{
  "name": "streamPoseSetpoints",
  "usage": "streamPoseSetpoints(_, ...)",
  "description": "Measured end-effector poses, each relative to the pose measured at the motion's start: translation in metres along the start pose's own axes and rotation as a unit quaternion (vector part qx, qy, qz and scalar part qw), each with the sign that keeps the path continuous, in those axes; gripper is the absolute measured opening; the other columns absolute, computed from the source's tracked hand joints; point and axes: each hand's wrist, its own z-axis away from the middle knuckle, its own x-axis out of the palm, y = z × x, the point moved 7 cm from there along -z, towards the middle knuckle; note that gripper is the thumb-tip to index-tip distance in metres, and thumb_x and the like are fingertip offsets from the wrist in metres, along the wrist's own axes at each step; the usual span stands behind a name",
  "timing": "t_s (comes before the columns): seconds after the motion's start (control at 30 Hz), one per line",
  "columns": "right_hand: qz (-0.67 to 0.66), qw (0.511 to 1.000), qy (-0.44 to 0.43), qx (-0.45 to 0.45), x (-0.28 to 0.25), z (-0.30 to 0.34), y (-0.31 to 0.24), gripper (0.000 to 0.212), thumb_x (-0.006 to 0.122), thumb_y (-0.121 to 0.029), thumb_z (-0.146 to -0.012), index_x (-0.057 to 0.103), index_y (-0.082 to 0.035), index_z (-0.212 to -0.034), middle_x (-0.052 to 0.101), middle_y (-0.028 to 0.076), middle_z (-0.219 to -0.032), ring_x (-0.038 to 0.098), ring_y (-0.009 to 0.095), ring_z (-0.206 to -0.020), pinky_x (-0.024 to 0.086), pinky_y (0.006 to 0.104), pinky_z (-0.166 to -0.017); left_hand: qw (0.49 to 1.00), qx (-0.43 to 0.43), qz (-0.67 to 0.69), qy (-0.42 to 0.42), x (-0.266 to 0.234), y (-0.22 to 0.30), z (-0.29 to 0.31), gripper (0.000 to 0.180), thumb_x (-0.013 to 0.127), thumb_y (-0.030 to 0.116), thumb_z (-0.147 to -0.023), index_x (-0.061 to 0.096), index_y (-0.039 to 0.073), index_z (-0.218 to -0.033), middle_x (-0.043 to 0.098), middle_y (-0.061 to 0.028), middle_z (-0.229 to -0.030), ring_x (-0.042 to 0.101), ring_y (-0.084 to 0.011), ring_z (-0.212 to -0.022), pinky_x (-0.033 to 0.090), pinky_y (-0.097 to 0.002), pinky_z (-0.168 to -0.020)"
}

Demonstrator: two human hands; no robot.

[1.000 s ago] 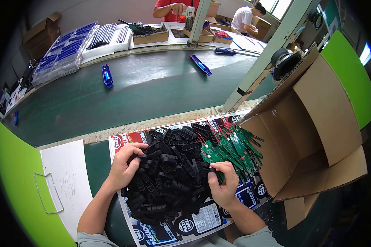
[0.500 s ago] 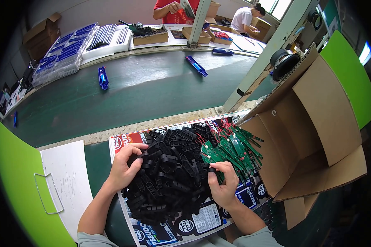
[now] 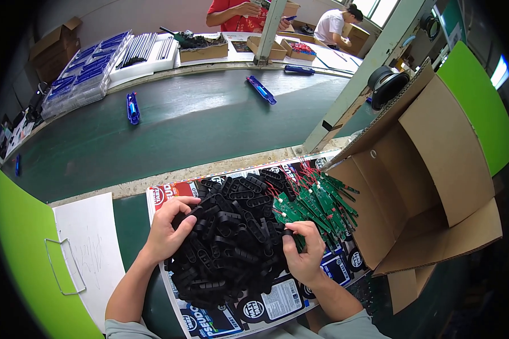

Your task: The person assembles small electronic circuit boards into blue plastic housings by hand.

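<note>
A heap of black oblong plastic parts (image 3: 226,265) with slotted holes lies between my hands on a printed sheet (image 3: 268,302). At the heap's left side, my left hand (image 3: 169,231) has its thumb and fingers closed around a black plastic part (image 3: 195,211). On the right edge of the heap, my right hand (image 3: 305,254) pinches a small black plastic part (image 3: 287,230) between thumb and forefinger; most of it is hidden. Just beyond the right hand lies a bundle of green circuit boards (image 3: 316,206) with red wires.
An open cardboard box (image 3: 379,198) stands on its side at the right. A conveyor belt (image 3: 181,133) crosses beyond, carrying blue housings (image 3: 133,108). A metal post (image 3: 345,90) rises behind the sheet. Green panels (image 3: 25,243) flank both sides. Two people work across the belt.
The blue housings have shifted slightly left on the belt. The person in red across the belt has moved their hands. My hands stay almost in place at the heap.
</note>
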Motion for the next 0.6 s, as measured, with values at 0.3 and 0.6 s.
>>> streamPoseSetpoints(0.3, 0.007, 1.0, -0.003, -0.007, -0.0004, -0.0012, -0.0009, 0.027, 0.069, 0.006, -0.085, 0.068, 0.001, -0.112, 0.069, 0.013, -0.102, 0.065, 0.022, -0.086, 0.053, 0.0318, -0.077, 1.0, -0.001, -0.004, -0.004, 0.0005, 0.0016, -0.0016, 0.013, 0.069, 0.008, -0.091, 0.065, -0.002, -0.099, 0.072, -0.0152, -0.125, 0.067, -0.029, -0.116, 0.049, -0.0404, -0.104)
streamPoseSetpoints(0.6, 0.003, 1.0, -0.002, -0.002, -0.0003, -0.0017, -0.0012, 0.026, 0.069, 0.006, -0.085, 0.067, 0.001, -0.111, 0.069, 0.013, -0.102, 0.066, 0.023, -0.088, 0.053, 0.0319, -0.078, 1.0, 0.007, -0.015, -0.002, 0.0008, 0.0058, -0.0031, 0.023, 0.068, 0.007, -0.091, 0.069, -0.003, -0.111, 0.072, -0.0147, -0.125, 0.066, -0.0291, -0.119, 0.048, -0.0407, -0.107)
